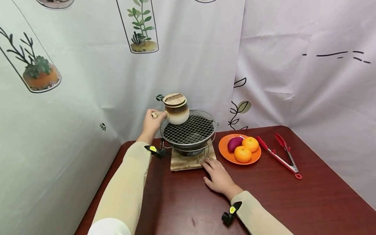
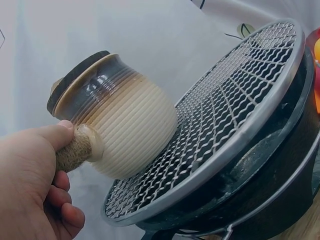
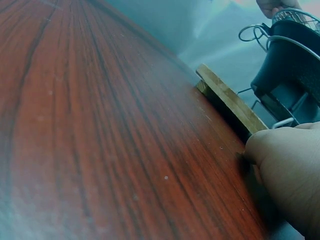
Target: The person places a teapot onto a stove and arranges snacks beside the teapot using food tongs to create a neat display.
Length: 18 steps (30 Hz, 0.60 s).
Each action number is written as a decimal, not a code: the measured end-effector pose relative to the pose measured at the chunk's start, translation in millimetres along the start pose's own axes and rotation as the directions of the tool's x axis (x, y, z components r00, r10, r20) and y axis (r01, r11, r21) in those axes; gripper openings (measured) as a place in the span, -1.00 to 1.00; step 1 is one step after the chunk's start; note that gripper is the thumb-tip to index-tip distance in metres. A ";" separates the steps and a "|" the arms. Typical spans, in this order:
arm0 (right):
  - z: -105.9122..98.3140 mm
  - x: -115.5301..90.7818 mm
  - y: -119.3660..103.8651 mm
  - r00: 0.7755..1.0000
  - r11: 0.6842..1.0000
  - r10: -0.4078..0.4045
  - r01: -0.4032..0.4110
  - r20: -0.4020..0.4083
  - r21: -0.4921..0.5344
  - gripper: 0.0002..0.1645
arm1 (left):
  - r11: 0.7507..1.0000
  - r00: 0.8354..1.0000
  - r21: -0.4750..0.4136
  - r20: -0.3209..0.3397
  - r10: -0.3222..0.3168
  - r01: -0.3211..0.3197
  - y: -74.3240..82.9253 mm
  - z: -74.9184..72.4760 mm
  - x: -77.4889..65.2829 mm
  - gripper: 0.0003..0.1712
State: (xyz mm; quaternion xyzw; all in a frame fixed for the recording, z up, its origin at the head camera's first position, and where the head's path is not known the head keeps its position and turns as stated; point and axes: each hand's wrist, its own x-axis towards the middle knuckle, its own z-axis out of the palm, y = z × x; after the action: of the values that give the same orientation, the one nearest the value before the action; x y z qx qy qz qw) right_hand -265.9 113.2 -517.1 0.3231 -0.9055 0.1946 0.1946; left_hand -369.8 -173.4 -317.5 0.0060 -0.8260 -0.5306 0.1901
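My left hand (image 1: 152,123) grips the rope-wrapped side handle (image 2: 75,152) of a ceramic teapot (image 2: 127,117), brown at the top and cream below, with a wooden lid (image 1: 174,99). In the left wrist view the pot's base overlaps the wire mesh grate (image 2: 210,135) near its left part. That round grate lies over a black charcoal grill (image 1: 189,150) held in a wire stand on a wooden board (image 1: 185,164). My right hand (image 1: 218,176) rests with fingers extended at the board's front right corner; in the right wrist view it partly hides the board (image 3: 232,100).
Right of the grill, an orange plate (image 1: 225,156) bears two oranges (image 1: 242,154) and a purple sweet potato (image 1: 235,143). Red-handled tongs (image 1: 282,160) lie farther right on the dark red wooden table (image 1: 308,199). A printed curtain (image 1: 191,65) hangs close behind the table.
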 end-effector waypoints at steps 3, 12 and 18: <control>0.1 0.1 0.6 1.000 1.000 -0.004 0.004 -0.004 -0.005 -0.31 | 1.000 1.000 -0.024 0.015 0.001 -0.001 -0.1 -0.5 0.4 -0.44; 1.3 -0.6 0.8 1.000 1.000 -0.003 0.003 -0.001 -0.001 -0.31 | 0.999 0.998 -0.020 0.047 -0.046 0.047 -3.5 -5.6 -0.5 -0.38; 0.6 0.1 0.7 1.000 1.000 -0.002 0.002 -0.005 -0.001 -0.30 | 0.994 0.991 -0.043 0.094 -0.093 0.097 -7.2 -11.5 -5.5 -0.22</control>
State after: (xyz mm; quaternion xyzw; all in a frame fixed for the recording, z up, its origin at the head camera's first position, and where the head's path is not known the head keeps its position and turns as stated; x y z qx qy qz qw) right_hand -266.5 113.4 -517.8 0.3232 -0.9048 0.1947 0.1973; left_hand -362.4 -185.4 -321.3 0.0163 -0.8199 -0.5581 0.1265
